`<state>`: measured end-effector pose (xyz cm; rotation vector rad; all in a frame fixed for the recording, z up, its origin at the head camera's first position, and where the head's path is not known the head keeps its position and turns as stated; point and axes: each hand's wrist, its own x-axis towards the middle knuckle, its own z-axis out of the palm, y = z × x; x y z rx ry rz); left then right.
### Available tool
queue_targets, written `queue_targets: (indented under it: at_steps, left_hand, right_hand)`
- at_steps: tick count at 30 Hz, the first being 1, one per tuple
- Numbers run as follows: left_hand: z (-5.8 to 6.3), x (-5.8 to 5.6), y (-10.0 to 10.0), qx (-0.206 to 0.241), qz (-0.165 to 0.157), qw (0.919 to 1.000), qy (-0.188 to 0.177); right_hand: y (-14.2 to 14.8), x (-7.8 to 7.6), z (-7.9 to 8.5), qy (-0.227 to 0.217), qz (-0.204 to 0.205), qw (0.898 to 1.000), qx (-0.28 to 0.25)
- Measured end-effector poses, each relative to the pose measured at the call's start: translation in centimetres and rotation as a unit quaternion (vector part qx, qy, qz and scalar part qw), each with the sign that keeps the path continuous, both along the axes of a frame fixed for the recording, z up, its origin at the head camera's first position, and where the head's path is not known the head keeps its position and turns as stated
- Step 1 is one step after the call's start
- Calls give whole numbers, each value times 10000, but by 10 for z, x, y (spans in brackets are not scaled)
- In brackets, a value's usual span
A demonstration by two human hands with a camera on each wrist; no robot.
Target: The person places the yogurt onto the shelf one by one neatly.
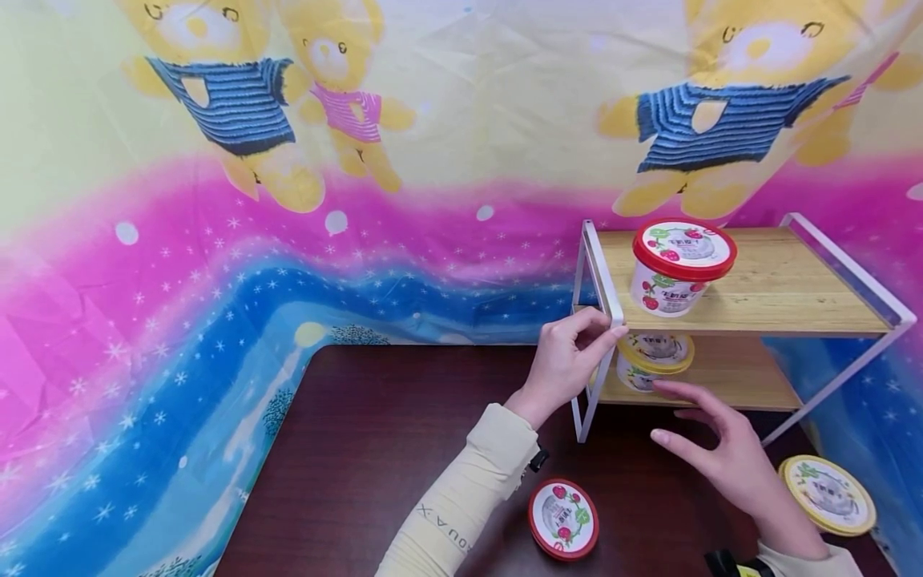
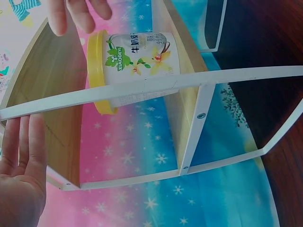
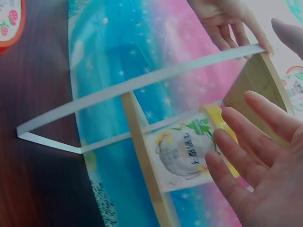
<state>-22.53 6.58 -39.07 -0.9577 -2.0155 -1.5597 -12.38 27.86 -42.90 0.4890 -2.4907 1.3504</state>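
Observation:
At the near left top corner of a two-tier shelf (image 1: pixel 750 330), my left hand (image 1: pixel 562 361) pinches the white metal frame (image 1: pixel 604 276) between thumb and fingers. My right hand (image 1: pixel 728 453) holds nothing; its fingers are spread and loosely bent in front of the lower tier. Close to those fingertips, a yellow-lidded tub (image 1: pixel 652 365) stands upright on the lower board, printed with flowers in the left wrist view (image 2: pixel 142 61). On the top board, near the left side, stands a red-lidded tub (image 1: pixel 681 268) with berries printed on it.
Another red-lidded tub (image 1: pixel 564 519) stands on the dark wooden table (image 1: pixel 375 449) between my forearms. Beside my right wrist is another yellow-lidded tub (image 1: pixel 828 495), near the table's right edge. A patterned cloth with bears (image 1: pixel 447 240) hangs behind the table.

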Motion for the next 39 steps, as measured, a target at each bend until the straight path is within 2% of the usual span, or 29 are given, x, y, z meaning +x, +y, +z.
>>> queue_targets:
  at_steps: [6, 17, 28, 33, 39]
  left_hand:
    - [0, -1, 0, -5, 15, 10000, 56]
    - [0, -1, 0, 14, -10, 10000, 73]
    - [-2, 0, 0, 98, -86, 9999, -104]
    - [-3, -1, 0, 126, -102, 9998, -88]
    - [-2, -1, 0, 137, -121, 9998, -94]
  right_hand:
    - [-11, 1, -13, -17, 368, 9993, -43]
    - [-27, 6, -38, -401, 573, 9975, 46]
    - [-43, 10, -63, -640, 927, 9936, 11]
    - [-50, 12, -79, -954, 899, 9914, 15]
    - [-58, 16, -93, -988, 1100, 9890, -28]
